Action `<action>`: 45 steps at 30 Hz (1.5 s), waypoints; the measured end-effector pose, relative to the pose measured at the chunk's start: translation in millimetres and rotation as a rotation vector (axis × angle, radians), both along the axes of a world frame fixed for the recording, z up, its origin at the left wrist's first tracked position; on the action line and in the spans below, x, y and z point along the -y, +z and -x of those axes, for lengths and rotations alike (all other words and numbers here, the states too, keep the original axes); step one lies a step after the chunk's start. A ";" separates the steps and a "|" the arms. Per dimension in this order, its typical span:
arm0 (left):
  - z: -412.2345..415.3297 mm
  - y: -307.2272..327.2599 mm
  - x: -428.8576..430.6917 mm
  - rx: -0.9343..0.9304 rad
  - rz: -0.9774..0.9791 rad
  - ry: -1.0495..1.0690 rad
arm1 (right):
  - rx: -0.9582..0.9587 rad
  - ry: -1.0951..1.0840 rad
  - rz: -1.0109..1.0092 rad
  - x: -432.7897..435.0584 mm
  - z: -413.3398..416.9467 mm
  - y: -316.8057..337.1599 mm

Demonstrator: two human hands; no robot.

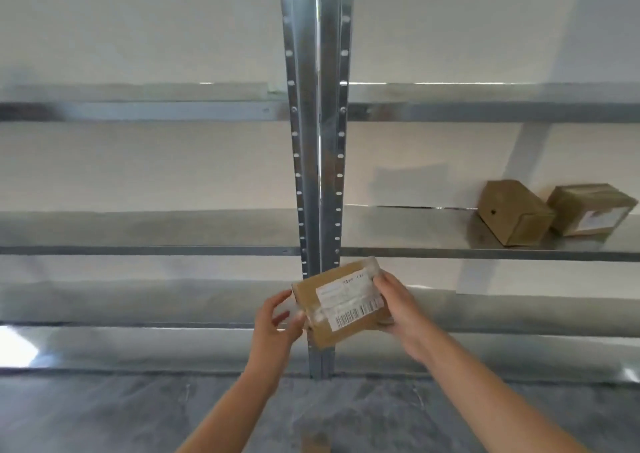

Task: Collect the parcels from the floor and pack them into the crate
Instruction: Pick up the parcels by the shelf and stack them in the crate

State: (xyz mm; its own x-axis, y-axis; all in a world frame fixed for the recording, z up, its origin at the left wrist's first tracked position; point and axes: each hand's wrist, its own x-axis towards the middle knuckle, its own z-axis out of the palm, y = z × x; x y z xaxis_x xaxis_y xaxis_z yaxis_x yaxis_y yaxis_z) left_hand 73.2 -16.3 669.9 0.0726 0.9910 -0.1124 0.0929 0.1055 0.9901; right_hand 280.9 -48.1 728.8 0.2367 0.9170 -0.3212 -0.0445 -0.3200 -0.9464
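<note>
Both bare forearms (485, 383) reach up from the bottom edge of the frame and meet at lower centre. The left hand (277, 317) curls round the left end of the parcel (341, 305), thumb on its taped near face. The right hand (394, 310) grips the right end with fingers wrapped over the far edge. The parcel, a small brown carton, is held clear of the floor, tilted, with its white barcode label (349, 302) facing the camera. The crate is not in view. Judgement: this is the carry step. It is done best with both hands on opposite ends, the carton levelled before lowering, and the head turned to find the crate before any release. The taped faces look slick, so pressure belongs on bare cardboard. Surroundings: a pale wall (138, 30) fills the upper frame. Galvanised racking stands before it, its perforated upright (318, 141) running down the centre. At right centre a shelf (415, 231) carries two boxes (512, 212) standing just beside each other. Grey concrete floor (104, 418) crosses the bottom. Motion blur softens all detail.
</note>
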 end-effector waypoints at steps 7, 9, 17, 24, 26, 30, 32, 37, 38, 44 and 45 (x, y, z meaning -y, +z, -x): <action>78.8 53.1 2.1 -0.011 -0.104 -0.194 | 0.150 -0.024 -0.149 -20.1 74.6 56.8; 94.5 65.6 4.5 0.022 -0.103 -0.207 | 0.111 -0.086 -0.176 -24.7 100.0 67.8; 148.9 106.0 12.3 0.223 -0.149 -0.093 | -0.019 0.038 -0.174 -36.5 193.8 77.6; 257.4 108.6 -3.2 0.187 -0.201 -0.019 | -0.098 0.542 0.073 -54.1 247.6 94.6; 281.1 102.5 -7.8 0.083 -0.274 -0.017 | -0.071 0.555 0.064 -61.8 267.6 93.4; 321.6 88.1 -13.2 -0.018 -0.331 0.111 | -0.079 0.498 0.019 -78.0 315.5 80.3; 340.0 82.1 -13.0 0.028 -0.268 0.220 | -0.139 0.394 -0.006 -87.6 339.6 71.2; 377.7 68.5 -23.8 0.175 -0.092 0.369 | -0.184 0.325 0.038 -125.1 387.3 47.7; 386.9 65.9 -29.7 0.163 -0.067 0.406 | -0.188 0.344 0.052 -134.0 395.8 44.9; 437.4 69.8 -69.9 0.020 -0.036 0.628 | -0.191 0.517 0.060 -210.3 465.5 32.9; 447.0 70.8 -78.7 0.007 -0.039 0.655 | -0.200 0.554 0.069 -223.5 479.2 31.1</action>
State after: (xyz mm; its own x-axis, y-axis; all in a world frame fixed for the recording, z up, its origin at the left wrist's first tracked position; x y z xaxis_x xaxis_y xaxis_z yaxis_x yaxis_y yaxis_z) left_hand -373.8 62.5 740.8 -0.5468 0.8337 -0.0767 0.0157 0.1018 0.9947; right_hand -198.3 175.4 760.0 -0.3428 0.8620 -0.3734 -0.0288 -0.4070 -0.9130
